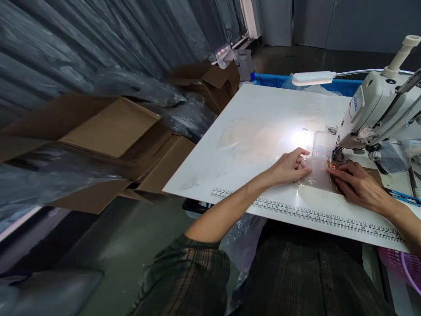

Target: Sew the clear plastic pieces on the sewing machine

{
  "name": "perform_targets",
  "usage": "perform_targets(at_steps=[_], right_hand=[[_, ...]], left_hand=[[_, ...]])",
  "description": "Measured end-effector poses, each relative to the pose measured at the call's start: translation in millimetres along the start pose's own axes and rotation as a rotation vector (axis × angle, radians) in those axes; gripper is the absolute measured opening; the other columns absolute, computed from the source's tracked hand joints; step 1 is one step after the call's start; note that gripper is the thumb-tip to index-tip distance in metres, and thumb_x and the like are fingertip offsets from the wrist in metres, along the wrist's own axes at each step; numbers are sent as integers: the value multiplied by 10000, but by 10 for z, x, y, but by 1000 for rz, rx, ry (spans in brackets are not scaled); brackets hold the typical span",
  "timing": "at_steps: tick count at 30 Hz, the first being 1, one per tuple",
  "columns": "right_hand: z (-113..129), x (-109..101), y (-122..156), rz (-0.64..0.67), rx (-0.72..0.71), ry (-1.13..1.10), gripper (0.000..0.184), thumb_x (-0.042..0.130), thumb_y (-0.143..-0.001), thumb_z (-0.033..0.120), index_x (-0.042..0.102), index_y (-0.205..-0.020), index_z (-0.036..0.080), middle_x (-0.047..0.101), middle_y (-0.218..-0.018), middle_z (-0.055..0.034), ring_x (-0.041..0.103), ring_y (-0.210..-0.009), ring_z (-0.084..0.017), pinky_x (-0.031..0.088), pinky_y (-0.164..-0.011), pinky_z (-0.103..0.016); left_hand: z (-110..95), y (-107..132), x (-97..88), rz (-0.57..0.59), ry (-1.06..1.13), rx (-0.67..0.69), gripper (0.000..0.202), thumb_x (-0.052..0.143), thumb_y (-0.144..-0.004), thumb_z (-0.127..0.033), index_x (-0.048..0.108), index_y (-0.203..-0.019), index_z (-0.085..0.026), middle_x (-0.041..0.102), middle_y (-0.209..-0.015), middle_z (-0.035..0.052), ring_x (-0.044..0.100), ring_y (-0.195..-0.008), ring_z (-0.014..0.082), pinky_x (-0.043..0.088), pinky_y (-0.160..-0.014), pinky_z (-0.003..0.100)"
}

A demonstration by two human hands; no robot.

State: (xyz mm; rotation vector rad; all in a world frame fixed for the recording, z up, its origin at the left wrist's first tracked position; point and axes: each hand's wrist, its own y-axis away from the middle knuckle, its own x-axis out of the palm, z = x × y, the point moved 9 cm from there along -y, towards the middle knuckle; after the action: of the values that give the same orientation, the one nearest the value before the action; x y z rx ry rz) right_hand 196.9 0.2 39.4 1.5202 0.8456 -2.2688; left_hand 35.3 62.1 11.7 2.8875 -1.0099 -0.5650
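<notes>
Cardboard boxes [112,127] crowd the floor left of my white table [256,131], where both hands work at the sewing machine [375,109].
My left hand [289,169] rests on the left edge of the clear plastic sheet [320,169], fingers curled; I cannot tell whether they pinch it. The sheet lies between my hands, its far end at the needle. My right hand [358,184] lies flat and unclenched, fingertips pressing the sheet's right edge onto a brown piece [376,173].

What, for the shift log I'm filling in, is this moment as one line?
left hand: flat on clear sheet | right hand: on sheet and brown card | sewing machine: foot at sheet
</notes>
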Motion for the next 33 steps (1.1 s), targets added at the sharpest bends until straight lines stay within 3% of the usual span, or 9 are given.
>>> perform_targets(at_steps=[2,6,10,14,21,26,33], right_hand=[[38,57,-25,1,-65,108,362,425,-1002,263,677,-1258,216,637,-974,-130,611,-900,-251,571,-764,-398],[-32,122,-128,35,-39,162,394,382,-1018,295,666,-1269,190,601,-959,-138,593,-841,-240,543,-679,-347],[-108,99,-120,34,-11,120,431,342,-1032,335,654,-1286,181,597,-986,-136,600,-863,-235,538,-698,-341],[-121,92,-47,11,-4,81,453,342,-1041,382,635,-1335,199,594,-1051,-140,592,-910,-239,543,-759,-369],[5,153,-28,3,-67,113,438,377,-1037,405,674,-1314,243,578,-1001,-134,547,-882,-251,520,-808,-432],[-87,130,5,-1,-27,30,477,354,-1039,427,653,-1347,219,571,-1007,-133,555,-928,-263,532,-815,-436],[-66,138,-11,-19,-43,70,419,401,-1019,358,686,-1297,227,571,-970,-128,554,-898,-264,513,-804,-425]], left_hand=[[50,-9,-75,-69,30,-57,447,649,-896,-205,465,-1298,-139,673,-797,-15,611,-517,75,516,-539,233],[98,-15,-164,-150,60,-105,459,687,-903,-243,468,-1296,-151,646,-771,-10,590,-508,85,506,-477,235],[96,-32,-136,-142,45,-94,476,714,-871,-260,488,-1279,-163,613,-760,-15,587,-580,100,505,-483,231],[65,-28,-86,-104,-28,-85,464,640,-851,-168,479,-1285,-135,611,-755,-28,567,-587,89,486,-531,233],[-12,15,-14,37,-119,22,546,600,-752,-89,473,-1280,-147,664,-942,21,586,-731,82,463,-640,211],[20,11,-56,30,-121,33,667,640,-760,-127,418,-1389,-156,634,-1176,90,612,-810,100,507,-698,235],[-2,8,-118,-59,-114,-2,651,723,-813,-278,449,-1384,-129,661,-1093,87,625,-746,115,491,-597,248]])
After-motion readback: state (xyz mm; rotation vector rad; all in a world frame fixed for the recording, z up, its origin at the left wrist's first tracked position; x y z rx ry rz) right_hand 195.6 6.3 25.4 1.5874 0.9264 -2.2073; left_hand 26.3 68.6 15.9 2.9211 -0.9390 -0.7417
